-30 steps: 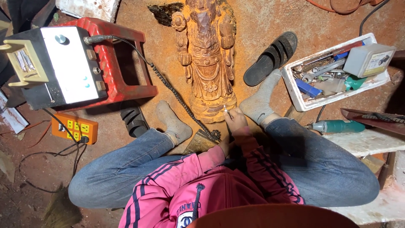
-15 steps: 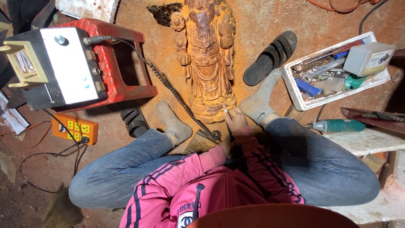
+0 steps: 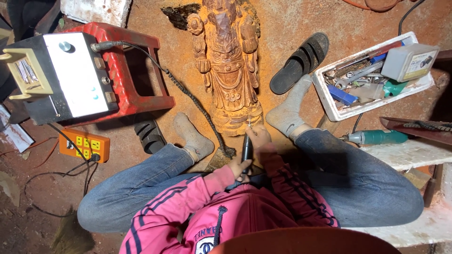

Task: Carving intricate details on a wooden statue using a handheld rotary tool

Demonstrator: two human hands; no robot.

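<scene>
Head view: both hands (image 3: 249, 150) clamp black rotary handpiece (image 3: 246, 149); carved orange-brown statue (image 3: 229, 70) lies flat.

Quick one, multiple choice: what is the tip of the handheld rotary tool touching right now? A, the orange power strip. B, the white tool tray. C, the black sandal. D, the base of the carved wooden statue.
D: the right hand and left hand grip the dark rotary tool, whose tip meets the base of the carved wooden statue lying on the floor between the feet.
</scene>
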